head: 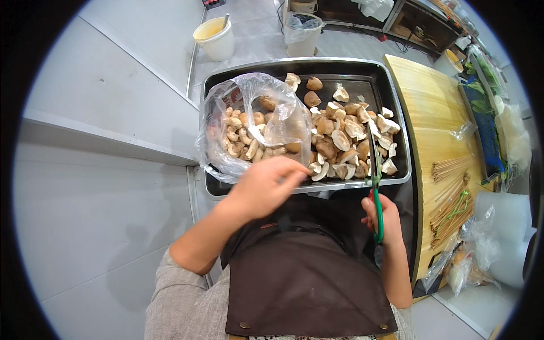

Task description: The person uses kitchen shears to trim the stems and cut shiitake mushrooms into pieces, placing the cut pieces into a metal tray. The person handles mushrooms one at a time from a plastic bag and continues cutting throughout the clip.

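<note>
Scissors [377,204] with a green and red handle are in my right hand [387,214]. Their long blades point away from me, over cut mushroom pieces [340,138] heaped in the right half of a dark metal tray [297,62]. On the tray's left side lies a clear plastic bag [212,123], its mouth spread around whole brown mushrooms and a cluster of pale stems [242,138]. My left hand [270,185] is blurred at the bag's near right edge, fingers bent together. Whether it grips anything there cannot be made out.
To the right stands a wooden board [429,110] with thin wooden skewers [452,204]. Beyond it are leafy greens in a blue crate [486,127]. White buckets [219,44] and a lined bin [302,38] sit on the floor ahead. A pale wall panel [114,191] rises at left.
</note>
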A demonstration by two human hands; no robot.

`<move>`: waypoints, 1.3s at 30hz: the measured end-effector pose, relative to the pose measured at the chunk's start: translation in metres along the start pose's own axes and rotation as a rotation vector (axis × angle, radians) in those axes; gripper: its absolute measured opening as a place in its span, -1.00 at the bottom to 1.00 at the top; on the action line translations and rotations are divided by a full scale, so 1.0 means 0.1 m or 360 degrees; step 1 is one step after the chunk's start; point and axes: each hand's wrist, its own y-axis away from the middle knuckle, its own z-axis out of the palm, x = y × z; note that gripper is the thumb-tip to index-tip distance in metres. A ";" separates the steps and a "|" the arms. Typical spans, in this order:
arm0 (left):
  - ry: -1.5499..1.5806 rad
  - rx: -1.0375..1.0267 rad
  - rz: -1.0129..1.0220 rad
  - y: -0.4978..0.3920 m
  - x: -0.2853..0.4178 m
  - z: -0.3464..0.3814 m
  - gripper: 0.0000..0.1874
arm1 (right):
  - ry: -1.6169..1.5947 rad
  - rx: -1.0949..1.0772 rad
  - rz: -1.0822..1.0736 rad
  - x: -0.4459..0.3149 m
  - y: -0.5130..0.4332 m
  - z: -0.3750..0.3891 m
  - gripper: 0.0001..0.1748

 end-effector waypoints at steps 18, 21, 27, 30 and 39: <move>-0.0814 0.0298 -0.0939 -1.58 -1.23 -0.30 -0.46 | 0.1166 -0.0350 -0.0306 -0.49 0.11 0.78 -0.36; -0.0578 0.0392 -0.0926 -1.54 -1.23 -0.33 -0.53 | 0.1235 -0.0338 -0.0317 -0.52 0.03 0.82 -0.35; -0.0778 0.0101 -0.0756 -1.20 -0.99 -0.64 -0.54 | 0.1295 -0.0269 -0.0389 -0.51 -0.08 0.91 -0.35; -0.0403 0.0291 -0.0794 -0.96 -0.98 -0.85 -0.52 | 0.1394 -0.0253 -0.0439 -0.57 -0.10 0.97 -0.34; 0.1004 0.0690 -0.0712 0.25 -1.00 -0.64 -0.66 | 0.1576 -0.0336 -0.0447 -0.69 0.04 1.10 -0.31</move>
